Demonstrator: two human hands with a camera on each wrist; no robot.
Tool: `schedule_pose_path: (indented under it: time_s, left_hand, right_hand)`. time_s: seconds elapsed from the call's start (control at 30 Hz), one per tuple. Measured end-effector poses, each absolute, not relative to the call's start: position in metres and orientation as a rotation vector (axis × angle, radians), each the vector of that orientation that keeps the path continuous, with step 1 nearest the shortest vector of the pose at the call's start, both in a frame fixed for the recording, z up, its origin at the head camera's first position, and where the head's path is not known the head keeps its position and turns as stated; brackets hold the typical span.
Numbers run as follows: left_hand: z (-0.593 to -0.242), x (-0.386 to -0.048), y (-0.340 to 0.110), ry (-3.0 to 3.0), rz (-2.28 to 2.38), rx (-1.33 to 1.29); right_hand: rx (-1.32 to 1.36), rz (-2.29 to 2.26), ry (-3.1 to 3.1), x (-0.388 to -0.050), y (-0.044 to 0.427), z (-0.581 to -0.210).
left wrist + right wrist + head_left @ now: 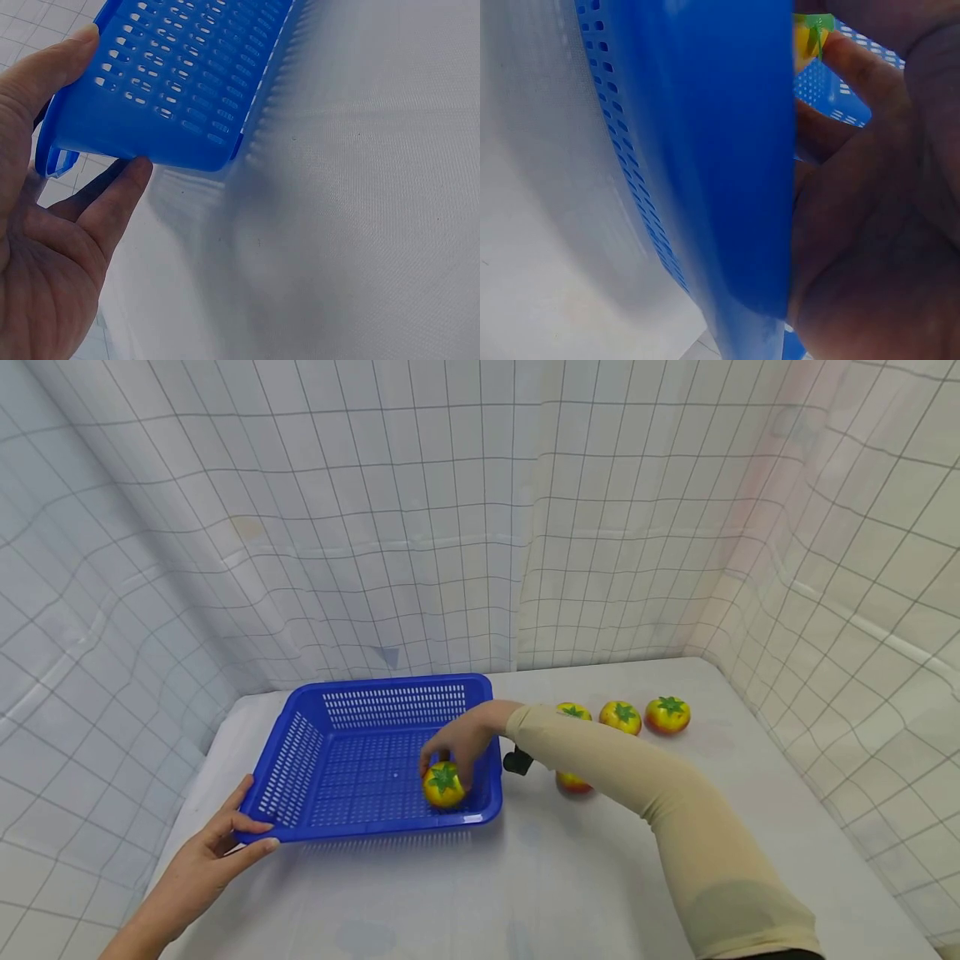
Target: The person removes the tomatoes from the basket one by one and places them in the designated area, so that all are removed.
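Note:
A blue plastic basket (375, 831) with slotted walls sits on the white table. My left hand (206, 856) grips its near left corner, thumb and fingers on either side of the rim, as the left wrist view also shows. Reaching over the basket's right wall, my right hand (468, 739) holds a round yellow-red fruit (442, 785) with a green star-shaped leaf top inside the near right corner. Whether the fruit touches the basket floor I cannot tell. In the right wrist view the basket wall hides most of the fruit (810, 41).
More such fruits stand right of the basket, among them one at the far right (667, 716) and one partly behind my sleeve (574, 782). A small black device (517, 762) hangs under my right wrist. Grid-patterned white curtains (450, 527) enclose the table's back and sides.

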State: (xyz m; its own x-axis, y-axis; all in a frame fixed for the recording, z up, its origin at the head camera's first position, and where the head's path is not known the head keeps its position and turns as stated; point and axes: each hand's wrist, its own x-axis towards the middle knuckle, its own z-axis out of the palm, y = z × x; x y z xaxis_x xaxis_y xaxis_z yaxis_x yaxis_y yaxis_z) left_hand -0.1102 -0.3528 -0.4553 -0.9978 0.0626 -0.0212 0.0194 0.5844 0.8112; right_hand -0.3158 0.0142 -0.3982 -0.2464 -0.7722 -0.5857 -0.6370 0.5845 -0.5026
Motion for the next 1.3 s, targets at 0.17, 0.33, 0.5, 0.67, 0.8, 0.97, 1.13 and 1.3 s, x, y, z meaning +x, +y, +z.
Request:
schedule_pose_path:
  time_s: [0.17, 0.33, 0.5, 0.67, 0.8, 0.97, 1.13, 1.3]
  left_hand:
    - [-0.455, -0.110, -0.353, 2.763, 1.389, 0.069]
    - [-0.455, -0.110, -0.353, 2.765, 1.365, 0.054]
    - [-0.456, -0.110, -0.353, 2.763, 1.369, 0.050]
    - [-0.457, -0.111, -0.353, 2.761, 1.376, 0.049]
    - [-0.457, -0.111, -0.353, 2.758, 1.382, 0.047]
    - [-0.456, -0.110, -0.353, 2.747, 1.405, 0.061]
    - [-0.456, -0.110, -0.353, 2.742, 1.414, 0.064]
    - [-0.456, -0.111, -0.353, 2.746, 1.413, 0.067]
  right_hand:
    - [-1.128, -0.271, 1.981, -0.320, 0.020, -0.393]
    - [-1.132, -0.343, 1.999, -0.323, 0.026, -0.389]
    - [-1.122, -0.407, 2.019, -0.324, 0.034, -0.381]
    - [-1.125, -0.469, 2.018, -0.326, 0.041, -0.376]
    - [-1.127, -0.506, 2.005, -0.327, 0.045, -0.371]
    - [-1.129, -0.548, 1.986, -0.327, 0.049, -0.367]
    - [-1.118, -0.573, 1.993, -0.327, 0.054, -0.363]
    - [-1.117, -0.592, 2.011, -0.327, 0.060, -0.356]
